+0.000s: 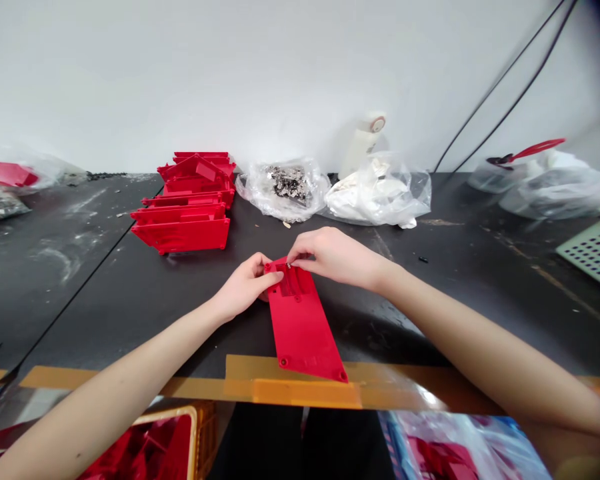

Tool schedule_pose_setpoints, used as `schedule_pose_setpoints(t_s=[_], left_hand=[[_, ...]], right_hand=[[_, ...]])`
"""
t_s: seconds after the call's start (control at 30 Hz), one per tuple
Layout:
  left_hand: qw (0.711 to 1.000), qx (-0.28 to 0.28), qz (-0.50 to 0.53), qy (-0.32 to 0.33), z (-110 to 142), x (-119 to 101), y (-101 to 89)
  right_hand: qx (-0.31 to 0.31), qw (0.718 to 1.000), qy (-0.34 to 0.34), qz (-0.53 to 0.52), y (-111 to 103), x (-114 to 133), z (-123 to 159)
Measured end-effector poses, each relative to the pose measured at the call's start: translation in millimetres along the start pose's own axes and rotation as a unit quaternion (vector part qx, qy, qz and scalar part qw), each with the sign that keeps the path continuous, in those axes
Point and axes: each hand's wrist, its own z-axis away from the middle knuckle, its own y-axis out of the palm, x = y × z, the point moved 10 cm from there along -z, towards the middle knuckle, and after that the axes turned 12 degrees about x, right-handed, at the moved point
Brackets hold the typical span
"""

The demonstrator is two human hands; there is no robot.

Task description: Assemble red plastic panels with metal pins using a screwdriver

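A flat red plastic panel (305,327) slants across the table's front part, its near corner over the taped edge. My left hand (247,285) grips the panel's far left corner, thumb on top and fingers partly hidden beneath. At the panel's far end, my right hand (325,255) pinches a tiny metal piece (289,265) between thumb and fingertips, against the recessed area. The piece is too small to tell its kind.
Stacked red panels (180,230) stand at back left. Behind my hands lie a bag of small metal parts (290,183) and a bag of white pieces (375,193), near a bottle (363,143). A green perforated basket (597,250) sits right; a yellow crate (200,433) stands below the edge.
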Motion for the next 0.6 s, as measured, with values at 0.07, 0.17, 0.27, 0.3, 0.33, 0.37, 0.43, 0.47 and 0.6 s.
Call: schedule_pose_setpoints(t_s=[0.07,0.17,0.27,0.3,0.33,0.37,0.43,0.47,0.6], left_hand=[[1.000,0.001,0.001,0.002,0,0,0.0],[1.000,0.002,0.001,0.003,0,0,0.3],[1.000,0.001,0.000,0.002,0,0,0.1],[1.000,0.001,-0.001,0.001,0,0,0.0],[1.000,0.000,-0.002,0.000,0,0,-0.3],[1.000,-0.002,-0.002,-0.001,1,0,-0.6],[1.000,-0.004,-0.003,-0.004,1,0,-0.9],[1.000,-0.004,-0.003,-0.006,1,1,-0.8],[1.000,-0.002,-0.003,-0.007,1,1,-0.1]], right_hand=[[-0.005,1.000,0.006,-0.002,-1,-1,1],[-0.002,1.000,0.010,-0.011,-1,-4,2],[0.004,1.000,0.014,-0.023,0,-6,2],[0.002,0.999,0.014,-0.034,0,-6,3],[0.001,0.999,0.010,-0.052,-2,-6,3],[-0.003,0.997,0.008,-0.077,-5,-7,4],[-0.034,0.991,0.029,-0.123,-21,-20,10],[-0.066,0.987,0.060,-0.132,-34,-33,16],[-0.195,0.923,0.330,-0.040,-94,-123,75]])
